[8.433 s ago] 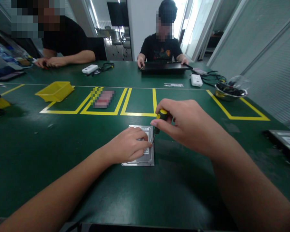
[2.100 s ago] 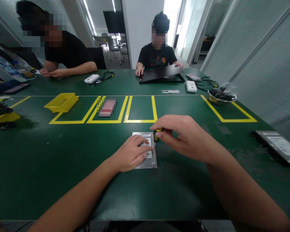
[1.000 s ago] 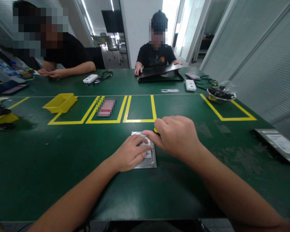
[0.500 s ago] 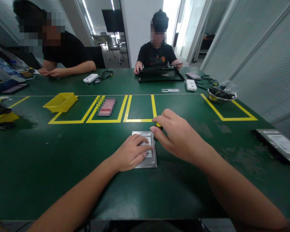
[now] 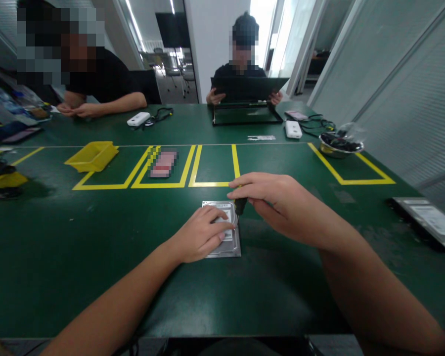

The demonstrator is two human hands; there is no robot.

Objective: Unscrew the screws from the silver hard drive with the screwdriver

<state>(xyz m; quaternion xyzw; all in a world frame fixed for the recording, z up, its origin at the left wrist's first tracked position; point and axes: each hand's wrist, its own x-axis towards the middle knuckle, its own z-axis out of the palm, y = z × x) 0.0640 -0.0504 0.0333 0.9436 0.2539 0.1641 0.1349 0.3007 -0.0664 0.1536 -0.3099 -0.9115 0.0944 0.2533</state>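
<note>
At desk centre, with left hand fingers spread flat on the hard drive and right hand gripping the screwdriver at its 1 o'clock corner, hold the shaft vertical and press firmly.

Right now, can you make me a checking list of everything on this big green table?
Surface: green table, yellow tape boxes marked on it.
Job's things: hard drive lies flat; screwdriver stands at its far right corner.
Clutter: yellow tray, metal bowl, white box, another drive at far right.
Grippers: left hand flat on the hard drive; right hand, fingers closed on the screwdriver.
Cables: black cables beside the white box.
Surroundings: two people across the table, one holding a laptop; glass walls.
</note>
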